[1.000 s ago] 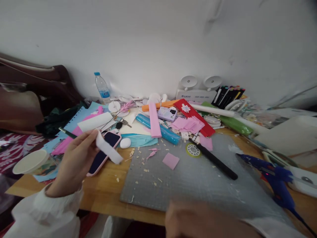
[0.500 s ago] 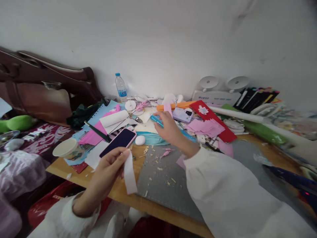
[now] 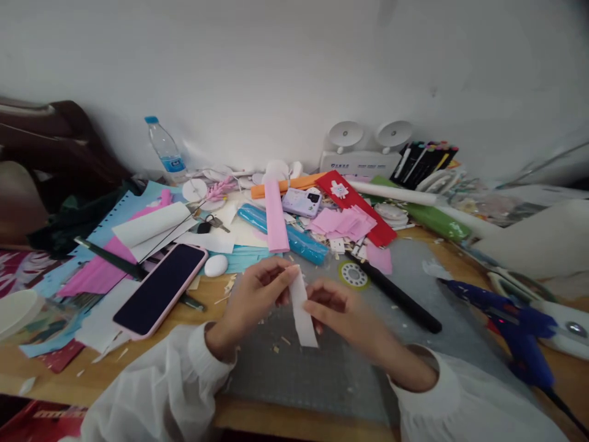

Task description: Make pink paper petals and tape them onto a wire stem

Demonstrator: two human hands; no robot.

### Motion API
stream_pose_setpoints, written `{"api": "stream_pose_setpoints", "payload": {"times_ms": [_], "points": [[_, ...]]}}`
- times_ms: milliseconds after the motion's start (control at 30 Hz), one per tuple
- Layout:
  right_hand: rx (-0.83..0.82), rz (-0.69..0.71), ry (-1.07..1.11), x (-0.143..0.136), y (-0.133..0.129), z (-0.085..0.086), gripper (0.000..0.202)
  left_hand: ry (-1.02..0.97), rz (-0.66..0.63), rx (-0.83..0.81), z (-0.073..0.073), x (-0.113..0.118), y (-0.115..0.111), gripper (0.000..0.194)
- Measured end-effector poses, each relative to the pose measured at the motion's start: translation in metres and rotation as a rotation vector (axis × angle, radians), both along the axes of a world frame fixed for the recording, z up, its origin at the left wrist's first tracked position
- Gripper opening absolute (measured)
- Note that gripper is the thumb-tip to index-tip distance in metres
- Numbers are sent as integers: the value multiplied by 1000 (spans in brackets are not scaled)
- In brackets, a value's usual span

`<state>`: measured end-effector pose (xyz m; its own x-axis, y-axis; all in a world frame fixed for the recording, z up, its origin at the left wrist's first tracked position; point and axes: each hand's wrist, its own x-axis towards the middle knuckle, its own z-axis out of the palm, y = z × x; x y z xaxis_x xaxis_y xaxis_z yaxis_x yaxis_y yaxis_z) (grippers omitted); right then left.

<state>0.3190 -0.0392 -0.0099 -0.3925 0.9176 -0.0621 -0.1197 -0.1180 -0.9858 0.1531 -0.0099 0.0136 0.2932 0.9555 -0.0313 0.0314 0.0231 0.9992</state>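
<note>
A narrow white paper strip [image 3: 304, 320] hangs slantwise over the grey cutting mat [image 3: 294, 387]. Its upper end is pinched between thumb and fingers of my left hand [image 3: 260, 285]. Lower down, my right hand [image 3: 340, 310] grips the strip's right edge with thumb and curled fingers. Beyond the hands lie a pink paper strip [image 3: 276, 221] and a blue roll in clear wrap [image 3: 304, 242]. A round white dial-like disc with a yellow-green rim [image 3: 353, 274] lies by a black stick-like tool [image 3: 400, 294] on the mat.
Left of the mat are a phone [image 3: 161, 291], a white oval case [image 3: 216, 265] and a plastic tub [image 3: 21, 313]. On the right rests a blue glue gun [image 3: 501, 313] with a red light. A water bottle [image 3: 168, 150] and black-bodied markers [image 3: 421, 166] stand by the wall.
My right hand has left the blue roll and come back to the white strip. My left hand has carried the strip over the mat. The view has shifted right and closer.
</note>
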Motion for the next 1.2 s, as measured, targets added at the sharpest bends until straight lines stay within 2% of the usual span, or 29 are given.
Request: {"api": "stream_pose_setpoints", "payload": {"times_ms": [100,300,533,700,800,900,1033,1200], "points": [[-25,-37,7,5,0,-6,24,-82,-57,-72,-8,0,1,21],[-13,-89,43,8,-5,-1,18,-308,-263,-264,-19,-12,-7,32],[148,-120,45,4,-8,-4,9,-127,-484,-383,-15,-14,-16,31],[330,-195,-92,4,-15,-8,3,-78,-489,-440,-17,-14,-18,28],[536,-209,-216,8,-16,-7,14,-186,-448,-518,-22,-16,-17,27],[714,-150,-265,12,-14,-5,26,-302,-409,-602,-25,-18,-18,24],[752,-107,-288,14,-12,-2,31,-353,-397,-682,-25,-17,-18,23],[746,-104,-265,15,-10,-1,30,-379,-364,-666,-25,-17,-18,17]]}}
